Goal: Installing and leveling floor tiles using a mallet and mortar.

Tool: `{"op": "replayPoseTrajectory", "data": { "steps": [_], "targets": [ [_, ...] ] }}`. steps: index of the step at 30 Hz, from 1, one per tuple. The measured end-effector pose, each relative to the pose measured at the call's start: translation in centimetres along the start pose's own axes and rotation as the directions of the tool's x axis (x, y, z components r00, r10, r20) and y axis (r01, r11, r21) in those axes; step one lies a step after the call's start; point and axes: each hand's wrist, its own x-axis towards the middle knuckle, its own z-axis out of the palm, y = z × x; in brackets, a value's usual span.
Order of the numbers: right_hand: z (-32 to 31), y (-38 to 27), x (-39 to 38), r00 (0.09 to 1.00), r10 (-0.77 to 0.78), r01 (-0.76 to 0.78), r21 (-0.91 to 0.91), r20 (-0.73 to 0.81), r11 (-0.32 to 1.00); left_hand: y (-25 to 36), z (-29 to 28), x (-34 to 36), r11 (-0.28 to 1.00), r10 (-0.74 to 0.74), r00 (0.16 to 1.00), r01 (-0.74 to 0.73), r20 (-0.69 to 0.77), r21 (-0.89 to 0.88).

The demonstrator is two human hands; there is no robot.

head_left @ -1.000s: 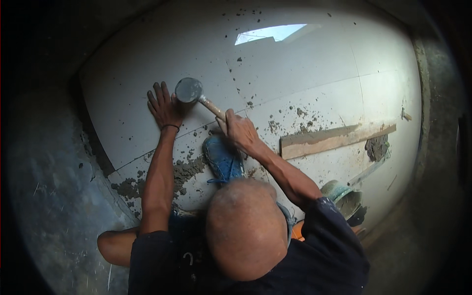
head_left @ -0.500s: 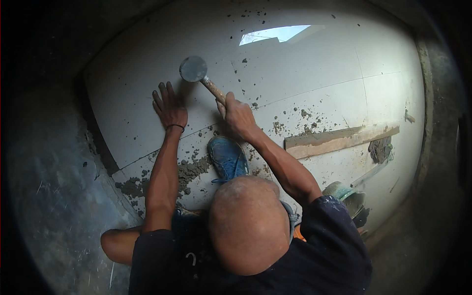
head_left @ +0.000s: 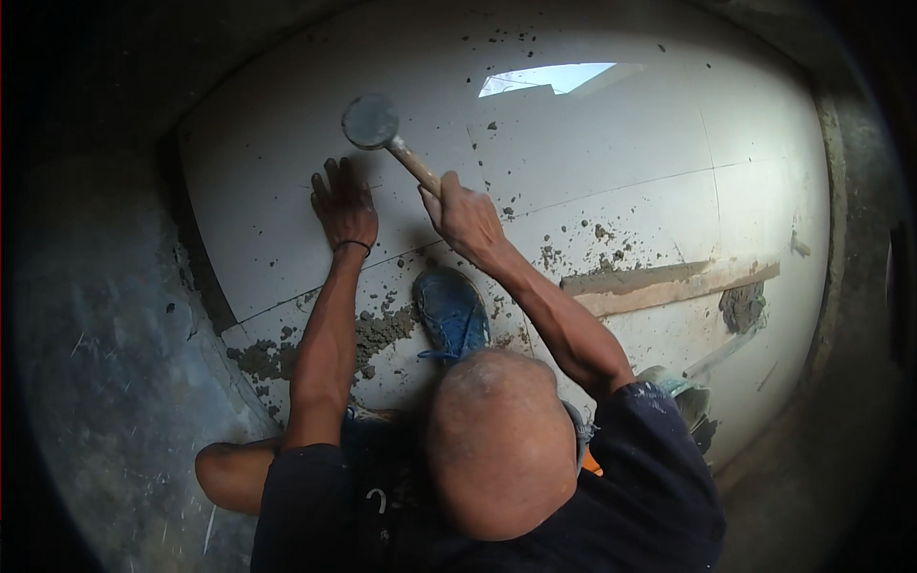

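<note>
My left hand (head_left: 346, 205) lies spread on a large white floor tile (head_left: 258, 210), fingers apart, a dark band at its wrist. My right hand (head_left: 464, 220) is closed round the wooden handle of a rubber mallet (head_left: 371, 121). The mallet's round grey head is over the tile, just beyond my left fingertips. A blue shoe (head_left: 449, 310) rests on the mortar-speckled tile below my hands, near the seam. Lumps of grey mortar (head_left: 382, 334) are scattered beside it and partly behind my left forearm.
A mortar-smeared wooden board (head_left: 669, 286) lies at the right, beside a dark lump (head_left: 741, 307), a straight bar (head_left: 716, 353) and a bucket (head_left: 683, 396). A rough grey concrete floor (head_left: 115, 363) borders the tiles on the left. A bald head (head_left: 501, 444) fills the lower middle.
The mallet head has risen from beside my left fingers to above them, and my right hand has moved up. My left hand sits slightly farther right in view, as do the tiles.
</note>
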Motion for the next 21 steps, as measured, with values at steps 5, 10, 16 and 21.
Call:
{"op": "replayPoseTrajectory", "data": {
  "steps": [5,10,16,21],
  "targets": [
    [0.9,1.4,-2.4,0.986,0.144,-0.136,-0.108,0.079,0.985,-0.1,0.1,0.1,1.0,-0.03,0.997,0.03,0.077,0.001],
    [0.0,-2.4,-1.4,0.997,-0.005,0.009,-0.049,0.075,0.999,-5.2,0.2,-2.1,1.0,0.029,0.999,-0.029,-0.023,0.012],
    [0.5,-8.0,1.2,0.98,-0.196,0.199,0.097,-0.046,0.975,-13.5,0.5,-7.4,0.955,-0.292,0.956,0.292,-0.008,-0.057],
    [5.0,-7.7,2.4,0.976,-0.191,0.197,-0.045,0.108,0.979,-14.2,1.0,-8.4,0.947,-0.305,0.947,0.29,-0.103,-0.142]
  ]
}}
